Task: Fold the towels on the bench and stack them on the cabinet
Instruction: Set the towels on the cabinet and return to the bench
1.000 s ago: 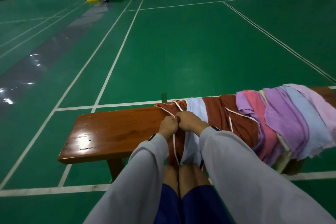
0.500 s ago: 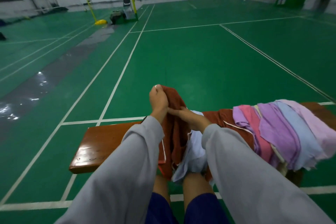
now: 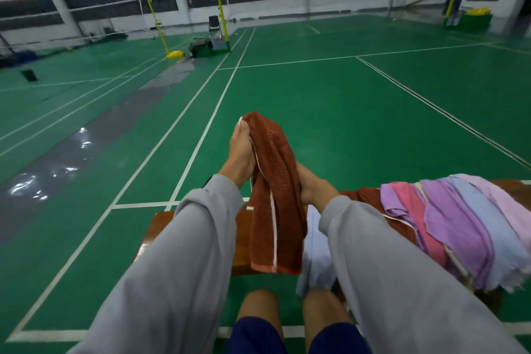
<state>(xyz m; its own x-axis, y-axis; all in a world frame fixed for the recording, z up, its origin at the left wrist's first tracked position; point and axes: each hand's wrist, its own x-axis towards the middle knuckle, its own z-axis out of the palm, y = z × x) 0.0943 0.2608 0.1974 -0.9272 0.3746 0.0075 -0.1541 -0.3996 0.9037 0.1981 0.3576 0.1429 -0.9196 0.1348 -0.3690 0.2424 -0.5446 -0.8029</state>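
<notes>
The rust towel has risen off the worktop since a second ago, left hand pinching its top, right hand gripping mid-length, so folding can begin.

Rust-brown terry towel with white edge stripe bunched, hanging lengthwise above glossy brown wooden bench. Pale blue towel droops off front edge. Pile of purple, pink, light-blue towels draped over right end (pretty messy).
</notes>
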